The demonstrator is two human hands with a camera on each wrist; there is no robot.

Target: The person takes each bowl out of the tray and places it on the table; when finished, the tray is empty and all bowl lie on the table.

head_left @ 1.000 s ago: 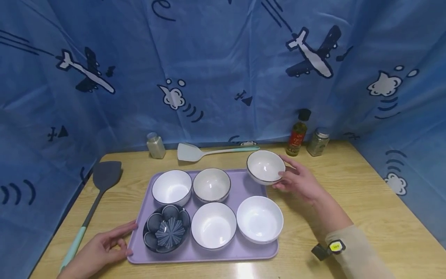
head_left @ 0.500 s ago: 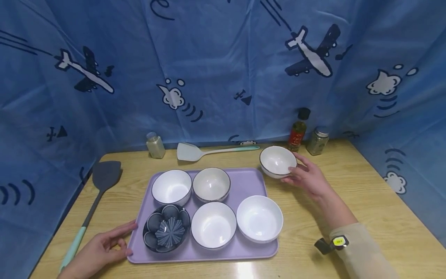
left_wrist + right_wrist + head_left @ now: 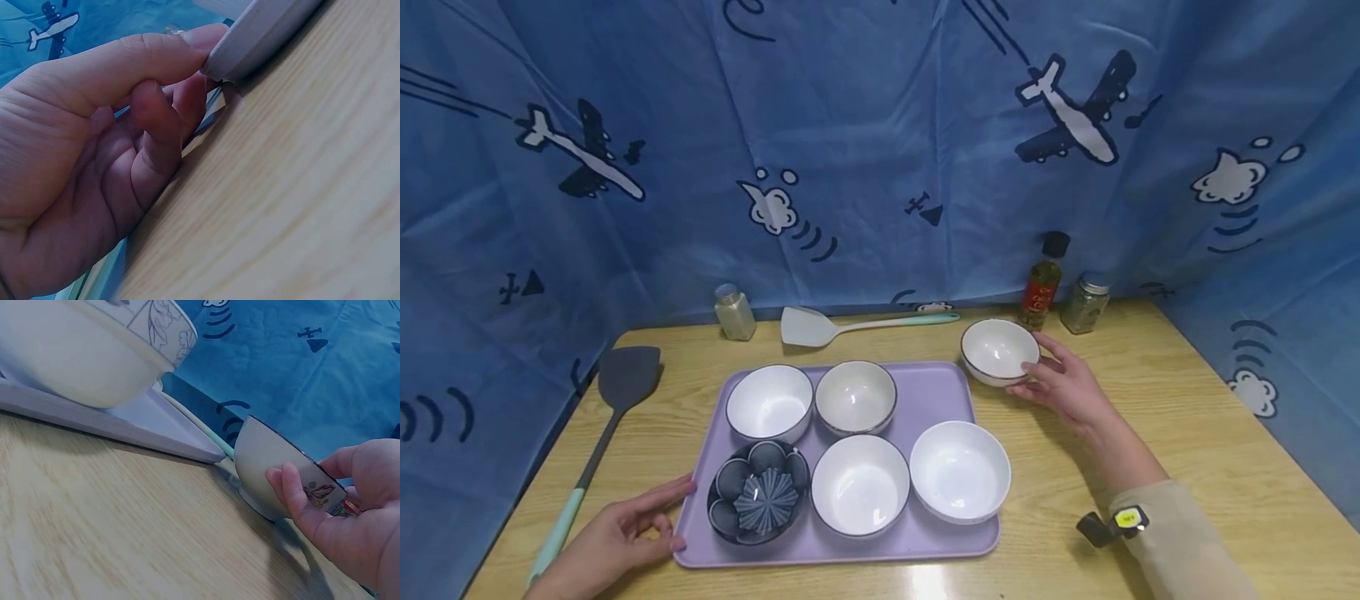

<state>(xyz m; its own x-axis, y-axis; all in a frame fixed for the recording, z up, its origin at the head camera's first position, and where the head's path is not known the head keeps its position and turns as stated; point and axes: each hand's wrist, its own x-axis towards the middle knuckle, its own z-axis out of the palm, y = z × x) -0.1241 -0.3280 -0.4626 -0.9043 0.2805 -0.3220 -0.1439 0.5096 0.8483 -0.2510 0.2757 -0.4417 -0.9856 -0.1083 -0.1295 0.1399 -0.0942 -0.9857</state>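
My right hand (image 3: 1063, 387) grips the right side of a small white bowl with a dark rim (image 3: 1000, 350), thumb and fingers at its wall. The bowl stands on or just above the table, off the tray's far right corner; the right wrist view shows a painted pattern on its side. With thumb and fingertips, my left hand (image 3: 617, 537) holds the left edge of the purple tray (image 3: 835, 550) near its front corner. On the tray sit a dark blue flower-shaped bowl (image 3: 760, 492), a plain white bowl (image 3: 960, 472) and several dark-rimmed white bowls (image 3: 860, 485).
A dark spatula (image 3: 628, 379) lies left of the tray. Behind it are a white spatula (image 3: 808, 327) and a small jar (image 3: 735, 313). An oil bottle (image 3: 1041, 287) and a spice jar (image 3: 1085, 305) stand just behind the right hand. A blue curtain (image 3: 850, 125) borders the table.
My right hand has carried the small bowl rightward from above the tray's far right corner to beside it, then slightly lowered it. The left hand and the tray have stayed in place.
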